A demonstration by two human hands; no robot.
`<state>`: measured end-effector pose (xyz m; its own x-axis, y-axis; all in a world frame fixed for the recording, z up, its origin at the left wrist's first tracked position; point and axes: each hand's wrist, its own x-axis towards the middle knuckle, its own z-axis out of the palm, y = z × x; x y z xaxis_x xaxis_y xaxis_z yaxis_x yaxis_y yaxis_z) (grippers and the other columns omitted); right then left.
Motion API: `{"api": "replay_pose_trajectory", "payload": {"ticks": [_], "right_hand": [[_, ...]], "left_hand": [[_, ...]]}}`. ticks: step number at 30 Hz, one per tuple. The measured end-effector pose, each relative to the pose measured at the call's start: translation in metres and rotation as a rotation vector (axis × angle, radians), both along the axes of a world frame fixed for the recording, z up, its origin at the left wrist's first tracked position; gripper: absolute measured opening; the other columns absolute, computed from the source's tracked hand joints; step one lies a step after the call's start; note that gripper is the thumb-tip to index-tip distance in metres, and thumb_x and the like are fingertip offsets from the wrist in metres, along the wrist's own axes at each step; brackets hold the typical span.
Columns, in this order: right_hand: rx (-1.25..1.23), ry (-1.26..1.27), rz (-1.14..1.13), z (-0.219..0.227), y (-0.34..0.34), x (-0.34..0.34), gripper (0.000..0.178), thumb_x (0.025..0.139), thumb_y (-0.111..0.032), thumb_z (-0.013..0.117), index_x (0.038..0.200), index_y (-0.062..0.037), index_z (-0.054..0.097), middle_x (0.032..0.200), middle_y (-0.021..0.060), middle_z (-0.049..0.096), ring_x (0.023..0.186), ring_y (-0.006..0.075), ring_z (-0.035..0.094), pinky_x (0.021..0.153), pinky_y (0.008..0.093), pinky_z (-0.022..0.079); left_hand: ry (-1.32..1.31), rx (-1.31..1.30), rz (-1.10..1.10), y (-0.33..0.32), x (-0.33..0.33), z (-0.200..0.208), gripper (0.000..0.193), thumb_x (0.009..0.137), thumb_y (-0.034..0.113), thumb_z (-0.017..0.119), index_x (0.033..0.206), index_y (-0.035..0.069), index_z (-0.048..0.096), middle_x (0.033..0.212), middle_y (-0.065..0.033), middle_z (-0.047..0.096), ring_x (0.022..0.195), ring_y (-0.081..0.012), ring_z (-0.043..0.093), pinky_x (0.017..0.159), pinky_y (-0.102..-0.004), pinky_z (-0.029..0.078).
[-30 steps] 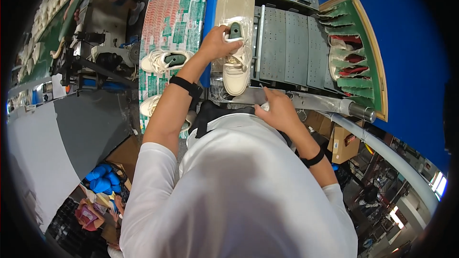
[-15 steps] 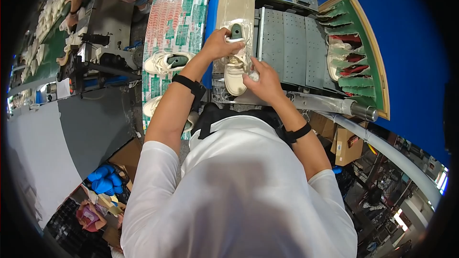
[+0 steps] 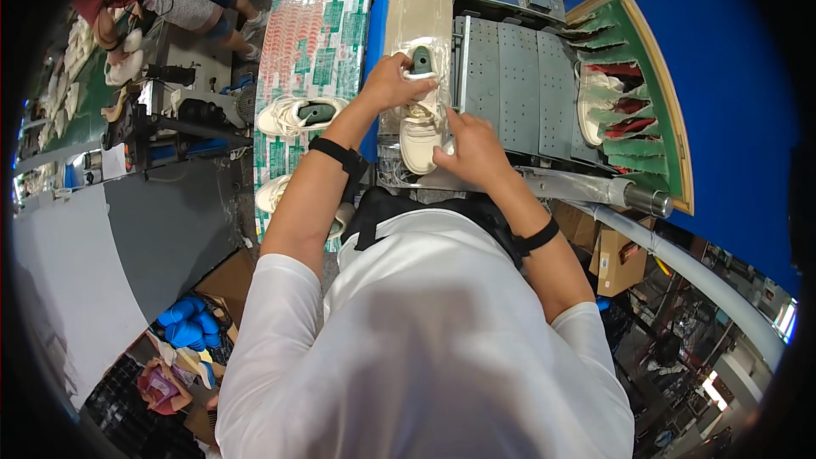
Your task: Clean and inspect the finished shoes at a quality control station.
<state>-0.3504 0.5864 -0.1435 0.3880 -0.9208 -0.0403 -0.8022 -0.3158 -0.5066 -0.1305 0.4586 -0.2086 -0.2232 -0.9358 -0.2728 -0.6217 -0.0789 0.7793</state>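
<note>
A cream lace-up sneaker with a dark green piece inside its opening lies on a tan board, toe toward me. My left hand is closed on the sneaker by its tongue and collar, thumb across the opening. Along the sneaker's right side, my right hand has its index finger and thumb spread apart, both close to the upper. The laces are partly hidden by my fingers. Another cream sneaker rests on its side to the left, and a further one sits nearer, partly behind my left forearm.
The left sneakers lie on a surface covered in green-and-white printed wrap. Right of the board, a grey plated conveyor leads to a slit green curtain with a shoe beneath it. A co-worker stands far left; another person is lower left.
A white bundle in my right hand is no longer visible there, and its index finger and thumb are further apart. My left hand keeps its hold. The far-left co-worker has shifted, holding shoes.
</note>
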Motion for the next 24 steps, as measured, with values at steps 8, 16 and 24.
{"api": "replay_pose_trajectory", "payload": {"ticks": [8, 16, 24], "right_hand": [[0.037, 0.216, 0.068, 0.060, 0.022, 0.027, 0.074, 0.078, -0.035, 0.081, 0.131, 0.0129, 0.062, 0.100, 0.0197, 0.071, 0.098, 0.0363, 0.069, 0.090, 0.0480, 0.050], [-0.098, -0.039, 0.058, 0.009, -0.005, 0.047, 0.073, 0.079, -0.031, 0.078, 0.137, 0.0113, 0.062, 0.104, 0.0237, 0.070, 0.098, 0.0402, 0.068, 0.090, 0.0487, 0.052], [0.229, -0.244, 0.017, 0.027, 0.008, 0.045, 0.073, 0.085, -0.028, 0.075, 0.143, 0.0121, 0.059, 0.110, 0.0261, 0.071, 0.104, 0.0412, 0.070, 0.095, 0.0432, 0.055]], "left_hand": [[0.058, -0.002, 0.056, 0.000, 0.003, -0.011, 0.089, 0.069, 0.056, 0.094, 0.125, -0.009, 0.070, 0.121, -0.0268, 0.072, 0.109, -0.0356, 0.073, 0.095, -0.0411, 0.058], [0.092, 0.031, -0.008, -0.004, -0.003, 0.003, 0.074, 0.077, 0.038, 0.096, 0.122, -0.011, 0.063, 0.094, -0.0203, 0.075, 0.069, -0.0183, 0.074, 0.056, -0.0318, 0.057], [0.047, 0.133, 0.030, -0.001, 0.004, 0.010, 0.084, 0.072, 0.048, 0.097, 0.130, -0.005, 0.066, 0.116, -0.0224, 0.075, 0.104, -0.0278, 0.075, 0.090, -0.0371, 0.059]]}}
